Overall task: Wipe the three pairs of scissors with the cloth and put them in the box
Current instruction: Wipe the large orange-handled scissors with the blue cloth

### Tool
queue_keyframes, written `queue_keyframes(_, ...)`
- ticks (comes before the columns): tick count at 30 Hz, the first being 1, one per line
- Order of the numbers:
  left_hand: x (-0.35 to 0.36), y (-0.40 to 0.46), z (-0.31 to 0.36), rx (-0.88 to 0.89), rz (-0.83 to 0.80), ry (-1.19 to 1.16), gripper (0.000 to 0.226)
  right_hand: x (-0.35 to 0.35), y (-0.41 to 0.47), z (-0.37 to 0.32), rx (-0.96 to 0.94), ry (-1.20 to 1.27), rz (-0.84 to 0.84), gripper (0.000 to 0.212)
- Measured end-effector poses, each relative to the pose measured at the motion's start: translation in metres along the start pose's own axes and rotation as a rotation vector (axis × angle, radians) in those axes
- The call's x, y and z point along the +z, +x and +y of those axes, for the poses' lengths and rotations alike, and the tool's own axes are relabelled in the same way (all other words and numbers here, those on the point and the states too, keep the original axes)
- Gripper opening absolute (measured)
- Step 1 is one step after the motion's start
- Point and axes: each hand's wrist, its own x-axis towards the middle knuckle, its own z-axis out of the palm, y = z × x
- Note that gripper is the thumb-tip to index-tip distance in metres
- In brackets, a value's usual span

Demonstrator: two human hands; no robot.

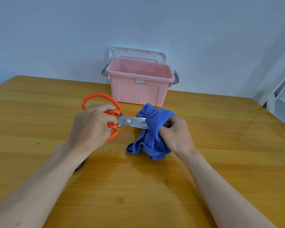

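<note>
At the left of centre, the left hand has its fingers curled round the orange handles of the scissors and holds them level above the table, blades pointing toward the right of the frame. Just below that forearm, at lower left of centre, a small dark object peeks out; too little shows to say what it is. In the middle, the bare steel near the pivot is uncovered, while the blade tips vanish into the blue cloth. Right of centre, the right hand pinches the bunched cloth around the blades, its loose end hanging to the tabletop. To wipe well, I would keep the left grip steady and the blades together, then draw the cloth from pivot to tip along the flats, with the fingers behind thick folds and off the edges. The pink box stands open at upper centre against the wall, its lid propped behind it, near enough for an easy drop. The visible part of its inside shows no scissors.
</note>
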Motion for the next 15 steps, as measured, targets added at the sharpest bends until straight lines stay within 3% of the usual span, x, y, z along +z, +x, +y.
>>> queue_keyframes(5, 0.001, 0.002, -0.004, -0.028, 0.032, 0.014, 0.025, -0.006, 0.004, 0.006, -0.087, -0.198, 0.063, 0.044)
queue_keyframes(9, -0.007, 0.007, -0.023, -0.175, 0.115, -0.034, 0.017, -0.020, 0.011, 0.014, 0.011, -0.180, 0.204, 0.041)
queue_keyframes(14, -0.006, 0.006, -0.019, -0.221, 0.119, -0.080, 0.017, -0.011, 0.005, 0.012, 0.050, -0.003, 0.084, 0.011)
queue_keyframes(15, -0.004, 0.005, -0.015, -0.215, 0.096, -0.101, 0.016, -0.006, 0.004, 0.010, 0.039, 0.029, 0.062, 0.015)
